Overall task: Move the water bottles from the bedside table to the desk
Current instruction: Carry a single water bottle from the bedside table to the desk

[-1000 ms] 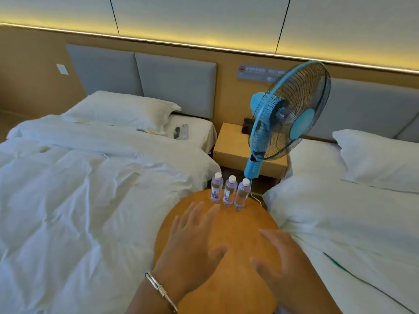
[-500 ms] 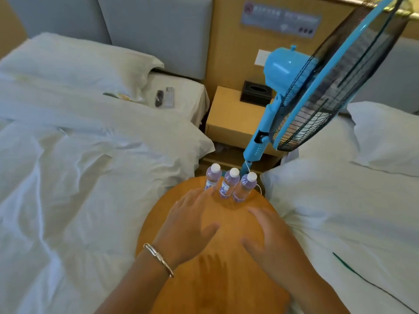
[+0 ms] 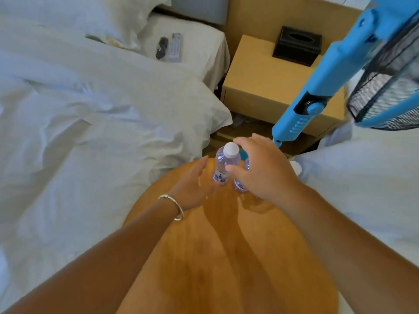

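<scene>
The right hand (image 3: 264, 168) arches over the cluster of water bottles from above, thumb on the near side of the leftmost bottle (image 3: 225, 163) and fingers curling over the top behind its white cap. It seems to be closing on the middle bottle (image 3: 240, 182), which it mostly hides, so I cannot tell whether the grip is firm yet or whether it takes in one bottle or two. Coming from above makes sense: the bottles stand packed together, leaving little room to slip fingers between them from the side.

The left hand (image 3: 192, 184) sits just beside the leftmost bottle with fingers spread and relaxed, palm turned toward it, holding nothing. It looks poised to wrap that bottle so both hands carry a share in one trip.

All three bottles stand upright at the far edge of the round wooden counter (image 3: 204, 257), with the third bottle's cap (image 3: 295, 167) peeking out past the right wrist (its body is hidden). None has left the counter.

Further out, a blue fan (image 3: 322, 87) leans over the far edge, close enough to brush a rising arm. Behind it is a pale nightstand (image 3: 260, 82) bearing a black tissue box (image 3: 297, 45), with white beds (image 3: 90, 132) on both sides.
</scene>
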